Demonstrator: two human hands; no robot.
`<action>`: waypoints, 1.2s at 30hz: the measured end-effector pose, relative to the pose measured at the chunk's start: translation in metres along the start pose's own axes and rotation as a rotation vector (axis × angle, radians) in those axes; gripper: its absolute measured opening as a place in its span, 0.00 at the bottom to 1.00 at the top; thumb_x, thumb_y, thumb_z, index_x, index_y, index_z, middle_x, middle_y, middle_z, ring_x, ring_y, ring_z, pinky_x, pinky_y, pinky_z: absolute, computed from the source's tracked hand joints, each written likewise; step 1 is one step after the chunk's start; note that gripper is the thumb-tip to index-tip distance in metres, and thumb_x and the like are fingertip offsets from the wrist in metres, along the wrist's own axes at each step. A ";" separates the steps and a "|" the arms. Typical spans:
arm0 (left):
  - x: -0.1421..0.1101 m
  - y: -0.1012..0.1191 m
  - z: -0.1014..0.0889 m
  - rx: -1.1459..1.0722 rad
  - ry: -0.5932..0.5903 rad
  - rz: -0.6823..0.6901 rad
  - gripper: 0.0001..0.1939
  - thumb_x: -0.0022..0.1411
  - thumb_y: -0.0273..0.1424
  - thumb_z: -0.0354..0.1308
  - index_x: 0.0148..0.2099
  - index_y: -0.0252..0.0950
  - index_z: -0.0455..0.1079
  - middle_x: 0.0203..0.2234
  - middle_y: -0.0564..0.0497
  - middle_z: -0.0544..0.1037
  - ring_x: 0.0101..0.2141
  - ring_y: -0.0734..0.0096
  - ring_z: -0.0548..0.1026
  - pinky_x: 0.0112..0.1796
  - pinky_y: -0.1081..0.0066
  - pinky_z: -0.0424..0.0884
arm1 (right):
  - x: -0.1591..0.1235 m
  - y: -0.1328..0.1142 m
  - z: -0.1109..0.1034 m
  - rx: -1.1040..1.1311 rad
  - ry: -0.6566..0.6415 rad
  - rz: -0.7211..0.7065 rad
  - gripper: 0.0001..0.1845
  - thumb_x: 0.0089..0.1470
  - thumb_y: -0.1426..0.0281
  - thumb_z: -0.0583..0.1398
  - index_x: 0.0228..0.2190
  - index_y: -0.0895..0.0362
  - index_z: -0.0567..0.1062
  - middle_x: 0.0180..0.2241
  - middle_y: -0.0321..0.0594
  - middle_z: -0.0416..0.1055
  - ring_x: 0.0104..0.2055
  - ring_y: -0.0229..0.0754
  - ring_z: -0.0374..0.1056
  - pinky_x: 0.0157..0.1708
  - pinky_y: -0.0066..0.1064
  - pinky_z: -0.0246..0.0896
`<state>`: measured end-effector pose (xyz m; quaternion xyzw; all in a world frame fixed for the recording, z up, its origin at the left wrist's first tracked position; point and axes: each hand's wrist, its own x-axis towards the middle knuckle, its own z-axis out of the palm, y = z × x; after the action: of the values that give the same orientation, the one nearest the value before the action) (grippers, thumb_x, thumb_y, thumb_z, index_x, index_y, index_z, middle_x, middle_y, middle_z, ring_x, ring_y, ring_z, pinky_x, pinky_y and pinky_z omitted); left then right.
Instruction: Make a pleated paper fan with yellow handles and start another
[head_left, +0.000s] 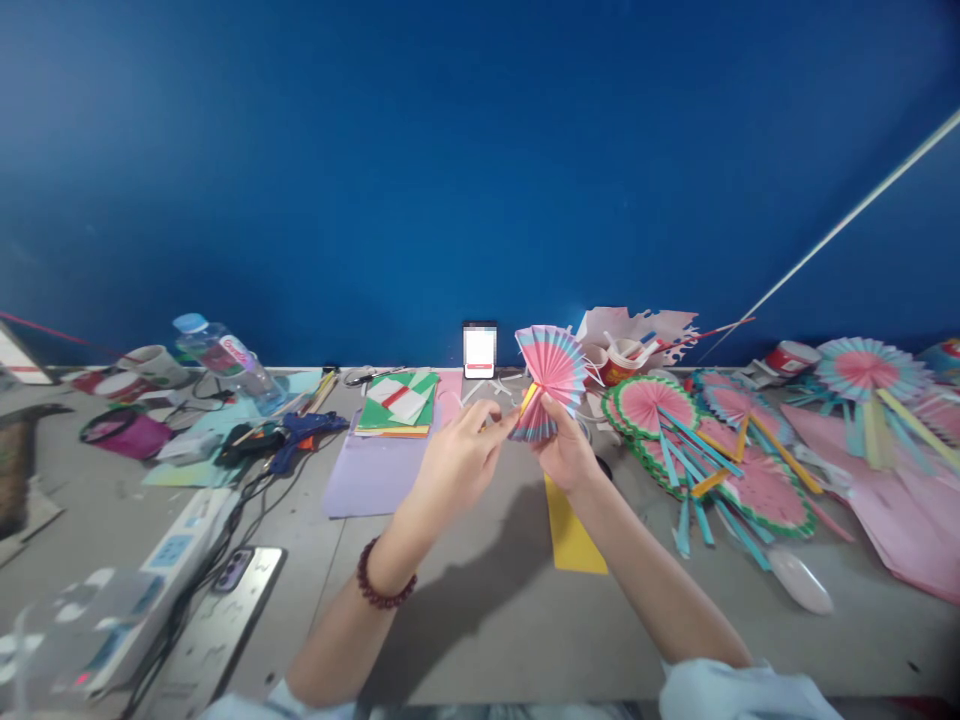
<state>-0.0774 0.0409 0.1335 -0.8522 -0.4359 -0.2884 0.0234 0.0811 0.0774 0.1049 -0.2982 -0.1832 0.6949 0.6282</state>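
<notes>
A folded paper fan (555, 365), pink with blue and lilac edges, is held up above the table in front of me. My right hand (568, 450) grips its lower right part, thumb on the pleats near the centre. A narrow yellow strip (529, 398) lies slanted across the fan's middle. My left hand (461, 455), fingers curled together, meets the lower end of this strip at the fan's left side. Its thumb is mostly hidden. A dark bead bracelet (373, 580) circles my left wrist.
Finished-looking paper fans (712, 440) with blue and yellow strips lie at right. Left are a glue gun (300, 435), a bottle (229, 355), a power strip (161, 580) and a phone (232, 620). Purple paper (360, 490) and yellow paper (574, 530) lie near my arms. A lit phone (480, 350) stands behind.
</notes>
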 end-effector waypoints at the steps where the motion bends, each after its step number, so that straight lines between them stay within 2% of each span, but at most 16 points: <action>1: 0.000 -0.001 0.000 -0.019 -0.014 -0.005 0.21 0.65 0.21 0.43 0.55 0.40 0.67 0.39 0.47 0.71 0.33 0.70 0.71 0.30 0.74 0.68 | 0.000 0.000 0.000 -0.003 -0.005 0.003 0.18 0.33 0.67 0.73 0.31 0.54 0.78 0.29 0.29 0.79 0.29 0.34 0.73 0.27 0.21 0.70; 6: 0.000 -0.004 -0.002 -0.046 -0.038 0.008 0.21 0.65 0.21 0.43 0.56 0.39 0.66 0.40 0.47 0.70 0.34 0.70 0.70 0.31 0.73 0.68 | -0.001 0.000 0.001 -0.011 -0.008 0.002 0.19 0.33 0.67 0.73 0.32 0.55 0.78 0.29 0.30 0.79 0.29 0.34 0.73 0.27 0.22 0.70; 15: 0.003 0.001 -0.010 -0.159 -0.060 0.016 0.18 0.65 0.25 0.47 0.55 0.38 0.67 0.37 0.48 0.71 0.27 0.75 0.68 0.30 0.74 0.67 | -0.001 0.001 0.000 -0.020 0.004 0.022 0.19 0.34 0.67 0.72 0.33 0.55 0.77 0.29 0.30 0.78 0.28 0.35 0.73 0.27 0.22 0.70; 19: 0.004 -0.001 -0.010 -0.199 -0.073 -0.018 0.17 0.67 0.27 0.47 0.54 0.39 0.69 0.37 0.48 0.71 0.30 0.73 0.70 0.32 0.74 0.68 | -0.002 0.000 0.002 -0.022 0.002 0.025 0.19 0.34 0.66 0.72 0.32 0.54 0.77 0.27 0.29 0.78 0.27 0.34 0.72 0.25 0.22 0.69; 25: 0.004 -0.004 -0.004 -0.288 -0.052 -0.043 0.16 0.67 0.27 0.48 0.52 0.39 0.71 0.36 0.48 0.72 0.31 0.73 0.71 0.33 0.74 0.69 | -0.003 0.001 0.002 -0.037 -0.014 -0.029 0.17 0.36 0.66 0.71 0.32 0.54 0.76 0.30 0.30 0.77 0.29 0.34 0.73 0.28 0.23 0.69; 29: 0.003 -0.003 0.001 -0.287 -0.007 -0.072 0.15 0.67 0.29 0.49 0.52 0.38 0.71 0.36 0.48 0.73 0.29 0.74 0.71 0.32 0.74 0.69 | -0.004 0.002 0.003 -0.040 0.006 -0.046 0.17 0.37 0.66 0.71 0.33 0.54 0.76 0.30 0.30 0.77 0.30 0.34 0.73 0.28 0.24 0.69; 36: 0.001 0.003 0.007 -0.158 0.013 -0.057 0.17 0.66 0.24 0.47 0.53 0.37 0.70 0.34 0.49 0.73 0.29 0.74 0.72 0.30 0.76 0.67 | -0.006 0.001 0.006 -0.047 0.037 -0.088 0.16 0.36 0.68 0.71 0.31 0.54 0.75 0.28 0.30 0.77 0.28 0.36 0.72 0.28 0.26 0.68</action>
<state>-0.0711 0.0413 0.1289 -0.8366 -0.4359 -0.3281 -0.0494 0.0762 0.0719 0.1099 -0.3172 -0.2011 0.6563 0.6543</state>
